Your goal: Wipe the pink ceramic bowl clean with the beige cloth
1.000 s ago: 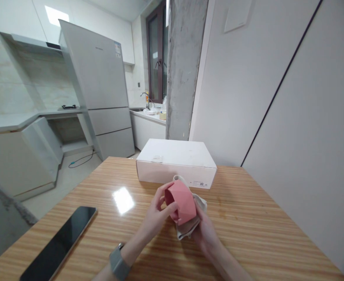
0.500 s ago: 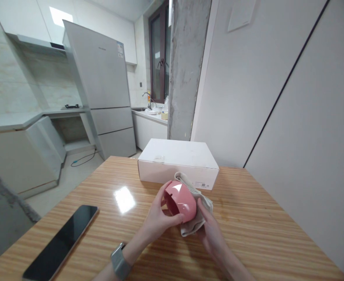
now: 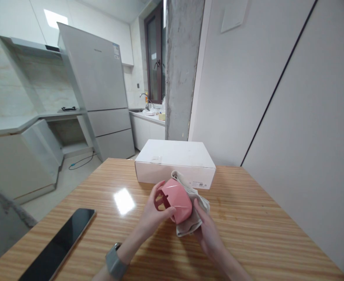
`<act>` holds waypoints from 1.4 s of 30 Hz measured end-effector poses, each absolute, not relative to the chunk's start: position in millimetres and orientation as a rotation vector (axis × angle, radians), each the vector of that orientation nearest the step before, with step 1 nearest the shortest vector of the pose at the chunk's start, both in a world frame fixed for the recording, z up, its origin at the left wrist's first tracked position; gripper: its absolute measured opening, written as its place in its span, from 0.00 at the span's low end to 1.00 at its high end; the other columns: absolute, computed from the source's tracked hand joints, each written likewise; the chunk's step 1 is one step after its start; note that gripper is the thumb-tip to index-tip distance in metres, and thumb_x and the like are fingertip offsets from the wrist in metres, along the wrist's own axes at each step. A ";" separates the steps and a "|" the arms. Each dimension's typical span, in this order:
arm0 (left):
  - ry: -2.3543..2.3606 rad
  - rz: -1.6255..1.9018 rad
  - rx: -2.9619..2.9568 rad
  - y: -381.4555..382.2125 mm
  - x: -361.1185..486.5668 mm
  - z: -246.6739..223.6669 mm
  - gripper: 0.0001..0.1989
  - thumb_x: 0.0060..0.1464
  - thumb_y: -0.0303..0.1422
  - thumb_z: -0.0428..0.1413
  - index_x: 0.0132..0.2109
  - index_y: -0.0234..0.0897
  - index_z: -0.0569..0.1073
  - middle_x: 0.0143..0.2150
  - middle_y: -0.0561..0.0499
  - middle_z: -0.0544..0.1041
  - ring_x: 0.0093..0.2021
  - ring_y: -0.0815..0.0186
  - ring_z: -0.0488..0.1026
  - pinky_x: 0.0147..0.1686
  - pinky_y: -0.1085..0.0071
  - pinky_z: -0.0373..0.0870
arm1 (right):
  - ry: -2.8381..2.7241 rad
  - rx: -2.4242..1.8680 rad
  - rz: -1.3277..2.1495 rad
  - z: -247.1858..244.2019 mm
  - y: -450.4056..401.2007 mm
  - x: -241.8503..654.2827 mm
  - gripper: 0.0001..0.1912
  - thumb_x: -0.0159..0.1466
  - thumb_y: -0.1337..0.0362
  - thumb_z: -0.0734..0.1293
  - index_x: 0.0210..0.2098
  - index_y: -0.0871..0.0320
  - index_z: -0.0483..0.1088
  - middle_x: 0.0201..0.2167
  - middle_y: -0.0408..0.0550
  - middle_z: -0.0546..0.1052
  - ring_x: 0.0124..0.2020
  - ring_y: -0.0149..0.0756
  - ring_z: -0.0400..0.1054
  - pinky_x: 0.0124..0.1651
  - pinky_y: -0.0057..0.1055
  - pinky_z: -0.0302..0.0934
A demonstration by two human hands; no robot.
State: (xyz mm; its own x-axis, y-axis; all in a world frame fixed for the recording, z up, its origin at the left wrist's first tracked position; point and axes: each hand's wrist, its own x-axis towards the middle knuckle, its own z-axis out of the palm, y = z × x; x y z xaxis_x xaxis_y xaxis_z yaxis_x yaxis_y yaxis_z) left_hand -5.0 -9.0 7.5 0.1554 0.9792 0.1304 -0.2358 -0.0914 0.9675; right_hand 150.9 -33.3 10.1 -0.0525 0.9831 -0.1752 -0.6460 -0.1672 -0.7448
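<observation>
In the frame's lower centre, my left fingers (image 3: pixel 167 213) grip the open edge of a hollow pink shell (image 3: pixel 178 203), probably light, stiff, slick and best held there, while my right fingers (image 3: pixel 200 211) clasp a grey cloth (image 3: pixel 187 227) against its right side.

Since 1.0 s ago, the pink cup-like piece (image 3: pixel 180 201) near the centre of the frame has turned, bringing a small notch in its rim into sight. The cloth (image 3: pixel 186 227) now shows more above and to the right of it. Since 0.5 s ago, the bright patch on its top has thinned to narrow streaks, and the left hand (image 3: pixel 152 215) and right hand (image 3: pixel 208 232) sit slightly further left in the frame.
</observation>
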 end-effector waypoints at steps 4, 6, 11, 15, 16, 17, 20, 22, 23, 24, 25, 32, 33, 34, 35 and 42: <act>0.854 1.252 1.467 -15.6 -6.9 16.3 0.46 0.36 0.32 0.68 0.62 0.44 0.55 0.60 0.41 0.63 0.56 0.50 0.66 0.46 0.61 0.73 | -0.550 -0.798 1.616 13.3 -33.2 151.6 0.23 0.53 0.49 0.73 0.43 0.56 0.75 0.39 0.45 0.81 0.42 0.40 0.74 0.43 0.33 0.69; 0.801 1.218 1.540 -20.3 -4.5 20.8 0.47 0.36 0.29 0.68 0.62 0.45 0.55 0.62 0.42 0.61 0.59 0.51 0.63 0.55 0.59 0.66 | -0.559 -0.807 1.621 11.5 -31.6 154.2 0.22 0.54 0.49 0.72 0.43 0.56 0.75 0.36 0.44 0.81 0.35 0.37 0.75 0.36 0.30 0.69; 0.730 1.084 1.303 -22.3 2.7 19.0 0.43 0.42 0.34 0.66 0.62 0.49 0.53 0.60 0.43 0.65 0.52 0.53 0.70 0.45 0.62 0.72 | -0.560 -0.820 1.595 9.1 -29.3 157.1 0.22 0.53 0.48 0.72 0.41 0.55 0.76 0.33 0.44 0.81 0.29 0.35 0.73 0.30 0.28 0.67; 0.828 1.195 1.230 -17.4 2.4 14.0 0.46 0.38 0.35 0.67 0.61 0.49 0.52 0.61 0.42 0.61 0.51 0.52 0.70 0.37 0.65 0.75 | -0.601 -0.812 1.582 15.3 -30.9 154.4 0.23 0.51 0.49 0.73 0.41 0.56 0.76 0.34 0.45 0.81 0.33 0.39 0.74 0.35 0.32 0.68; 0.854 1.201 1.257 -17.0 1.4 14.5 0.47 0.36 0.34 0.68 0.61 0.47 0.53 0.60 0.41 0.63 0.51 0.52 0.69 0.37 0.65 0.75 | -0.603 -0.804 1.582 16.6 -31.2 154.0 0.23 0.51 0.49 0.74 0.41 0.56 0.76 0.35 0.45 0.81 0.35 0.40 0.75 0.37 0.33 0.68; 0.880 1.209 1.305 -17.0 0.1 15.8 0.46 0.36 0.33 0.68 0.61 0.46 0.54 0.59 0.41 0.64 0.51 0.51 0.69 0.37 0.64 0.75 | -0.597 -0.798 1.582 17.5 -31.1 154.1 0.23 0.51 0.49 0.74 0.42 0.56 0.76 0.37 0.45 0.81 0.37 0.41 0.75 0.38 0.33 0.68; 0.921 1.237 1.525 -19.4 -3.2 22.8 0.44 0.36 0.29 0.67 0.60 0.43 0.58 0.58 0.41 0.65 0.54 0.51 0.67 0.46 0.61 0.72 | -0.546 -0.811 1.566 17.0 -29.4 156.1 0.21 0.51 0.51 0.74 0.41 0.56 0.76 0.37 0.45 0.81 0.37 0.40 0.74 0.38 0.32 0.68; 0.889 1.239 1.636 -21.8 -4.1 27.5 0.43 0.38 0.27 0.66 0.61 0.43 0.58 0.60 0.42 0.64 0.57 0.52 0.65 0.52 0.60 0.68 | -0.522 -0.821 1.548 15.3 -27.6 158.1 0.20 0.51 0.52 0.75 0.39 0.56 0.76 0.36 0.45 0.81 0.34 0.39 0.75 0.35 0.31 0.68; 0.870 1.221 1.661 -23.0 -4.2 29.3 0.43 0.38 0.26 0.65 0.62 0.43 0.58 0.60 0.42 0.63 0.58 0.53 0.64 0.54 0.60 0.67 | -0.518 -0.822 1.542 14.6 -26.8 159.0 0.20 0.50 0.52 0.75 0.38 0.56 0.77 0.35 0.45 0.82 0.33 0.40 0.75 0.34 0.32 0.68; 0.855 1.193 1.665 -24.0 -4.0 30.6 0.44 0.39 0.26 0.65 0.62 0.44 0.57 0.61 0.43 0.63 0.58 0.53 0.64 0.54 0.60 0.67 | -0.516 -0.827 1.539 13.9 -26.3 159.8 0.20 0.50 0.52 0.75 0.38 0.57 0.77 0.34 0.46 0.82 0.33 0.41 0.75 0.34 0.33 0.68; 0.842 1.160 1.651 -24.8 -3.8 31.5 0.44 0.39 0.26 0.65 0.63 0.45 0.57 0.61 0.43 0.62 0.58 0.53 0.64 0.53 0.61 0.68 | -0.514 -0.834 1.537 13.5 -25.9 160.4 0.20 0.50 0.52 0.75 0.37 0.57 0.77 0.34 0.46 0.82 0.33 0.42 0.75 0.34 0.34 0.68; 0.858 1.019 1.355 -22.1 -2.3 22.5 0.50 0.39 0.29 0.67 0.65 0.49 0.50 0.59 0.43 0.66 0.49 0.55 0.71 0.42 0.62 0.73 | -0.496 -0.865 1.613 13.3 -28.7 160.9 0.21 0.52 0.51 0.73 0.38 0.58 0.76 0.33 0.49 0.82 0.31 0.43 0.76 0.30 0.34 0.69; 0.884 1.044 1.327 -20.1 -2.3 19.3 0.48 0.38 0.30 0.67 0.64 0.48 0.52 0.57 0.43 0.68 0.48 0.55 0.72 0.43 0.61 0.72 | -0.501 -0.861 1.624 13.6 -29.0 160.9 0.21 0.52 0.51 0.73 0.38 0.59 0.76 0.33 0.50 0.82 0.29 0.43 0.76 0.28 0.34 0.68; 0.909 1.072 1.306 -18.2 -2.3 16.2 0.46 0.38 0.31 0.67 0.63 0.46 0.54 0.56 0.43 0.69 0.48 0.56 0.72 0.44 0.61 0.71 | -0.503 -0.853 1.624 14.0 -29.2 160.9 0.21 0.53 0.51 0.73 0.39 0.59 0.76 0.33 0.50 0.82 0.29 0.43 0.76 0.27 0.33 0.68; 0.931 1.097 1.288 -16.3 -2.4 13.7 0.43 0.38 0.31 0.67 0.61 0.44 0.57 0.55 0.42 0.70 0.48 0.56 0.72 0.45 0.61 0.71 | -0.506 -0.843 1.622 14.3 -29.4 160.9 0.21 0.53 0.51 0.73 0.40 0.59 0.76 0.34 0.50 0.82 0.30 0.43 0.76 0.26 0.32 0.68; 1.057 1.150 1.244 -12.6 -2.4 13.7 0.39 0.36 0.33 0.67 0.55 0.41 0.59 0.49 0.43 0.72 0.42 0.60 0.73 0.39 0.66 0.71 | -0.520 -0.845 1.638 14.9 -31.7 159.9 0.27 0.51 0.50 0.73 0.45 0.59 0.74 0.40 0.54 0.81 0.35 0.49 0.76 0.23 0.34 0.68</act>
